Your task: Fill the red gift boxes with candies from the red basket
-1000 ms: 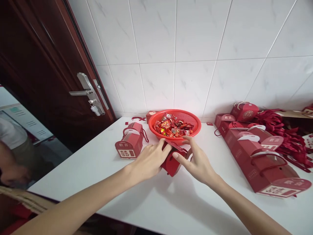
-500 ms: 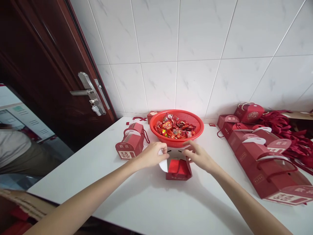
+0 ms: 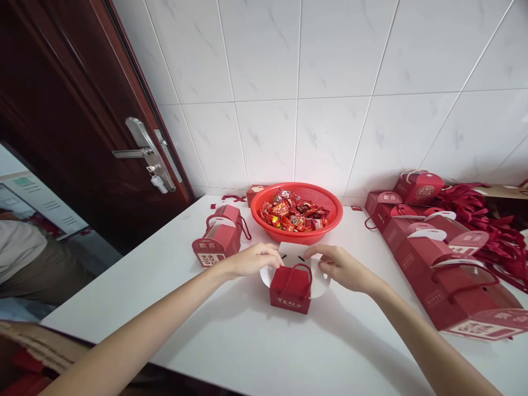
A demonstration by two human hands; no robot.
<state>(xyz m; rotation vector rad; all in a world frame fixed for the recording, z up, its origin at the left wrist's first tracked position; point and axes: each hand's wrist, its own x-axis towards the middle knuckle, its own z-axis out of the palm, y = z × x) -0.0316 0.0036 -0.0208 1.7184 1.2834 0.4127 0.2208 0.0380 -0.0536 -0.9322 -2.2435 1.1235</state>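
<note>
A small red box [image 3: 290, 294] with white inner flaps sits on the white table, its lid parts spread and a red cord handle [image 3: 297, 275] looped at its front. My left hand [image 3: 256, 259] is at the box's left side, its fingers bent by the left flap. At the right side my right hand [image 3: 336, 265] has its thumb and fingers apart, touching or close to the back and right flaps. Behind the box stands a red plastic basket [image 3: 297, 237] holding wrapped sweets [image 3: 291, 212].
A closed red box [image 3: 220, 236] stands left of the basket. Rows of red boxes [image 3: 429, 275] and a heap of dark red ribbons [image 3: 466, 206] lie at the right. A wooden door [image 3: 82, 110] and a seated person's legs [image 3: 45, 269] are at the left.
The small box's front panel now faces me with its cord raised, and its side flaps have spread outward. My right hand has moved slightly right, and my left hand slightly left.
</note>
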